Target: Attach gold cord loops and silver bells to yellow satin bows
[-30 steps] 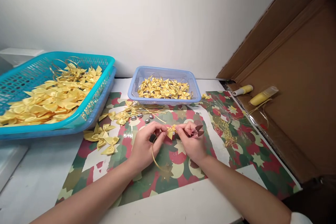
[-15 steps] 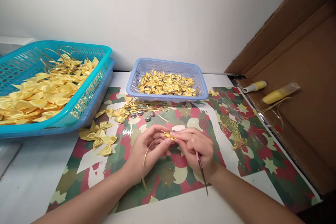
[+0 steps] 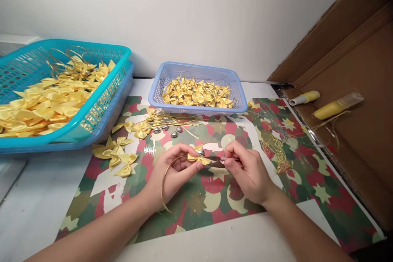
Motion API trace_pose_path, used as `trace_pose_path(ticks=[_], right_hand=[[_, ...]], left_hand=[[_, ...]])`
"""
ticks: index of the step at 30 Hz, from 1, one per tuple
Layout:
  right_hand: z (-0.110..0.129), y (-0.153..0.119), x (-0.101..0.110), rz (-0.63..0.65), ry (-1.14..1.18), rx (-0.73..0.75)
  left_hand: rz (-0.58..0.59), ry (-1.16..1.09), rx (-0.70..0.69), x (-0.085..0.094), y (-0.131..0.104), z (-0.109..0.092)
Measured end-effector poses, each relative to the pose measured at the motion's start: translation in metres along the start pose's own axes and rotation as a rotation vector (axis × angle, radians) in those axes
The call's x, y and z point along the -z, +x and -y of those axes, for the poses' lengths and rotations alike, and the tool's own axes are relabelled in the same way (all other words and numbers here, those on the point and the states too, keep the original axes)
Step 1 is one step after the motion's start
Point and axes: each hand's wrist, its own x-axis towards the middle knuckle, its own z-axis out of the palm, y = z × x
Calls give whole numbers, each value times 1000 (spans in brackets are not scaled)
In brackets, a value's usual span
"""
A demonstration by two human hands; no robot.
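Between thumb and fingers, my left hand [image 3: 173,172] pinches a yellow satin bow [image 3: 199,159]. A silver bell [image 3: 200,153] sits at the bow's upper edge, and a curved gold cord [image 3: 162,184] hangs from the hand toward the mat. My right hand [image 3: 247,170] is closed around small dark scissors [image 3: 216,161], whose two blades are spread and point left at the bow. The scissors' handles are mostly hidden by the fingers. Several loose bells [image 3: 174,134] and gold cords [image 3: 181,121] lie beyond my hands.
A teal basket [image 3: 126,52] of yellow bows stands at the left, stacked on a blue one. Behind the mat [image 3: 196,208] is a blue basket [image 3: 199,109] of bows with bells. Loose bows [image 3: 113,151] lie left, cord scraps [image 3: 278,155] right, beside a cardboard wall [image 3: 353,57].
My right hand has moved right, away from the bow, and the scissors have turned from pointing down toward me to pointing left. The bell is now visible. The view has shifted slightly.
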Motion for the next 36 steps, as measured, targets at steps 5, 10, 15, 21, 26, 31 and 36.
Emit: trace_pose_path(ticks=[5, 10, 15, 21, 26, 31, 36], right_hand=[[7, 0, 0, 44, -213, -1], [7, -1, -2, 25, -310, -11], [10, -1, -3, -10, -354, -11], [12, -5, -9, -46, -407, -28], [12, -7, -13, -61, -387, -50], [10, -5, -12, -11, -225, -125], [8, -3, -13, 2, -116, -154]], left_hand=[[-4, 32, 19, -1, 1, 0], [-42, 58, -32, -2, 1, 1], [-65, 104, -104, -3, -1, 3], [-70, 250, -198, 0, -3, 10], [-76, 390, -273, 2, -6, 16], [-68, 313, -246, 1, -4, 13], [-48, 233, -204, 0, -4, 9]])
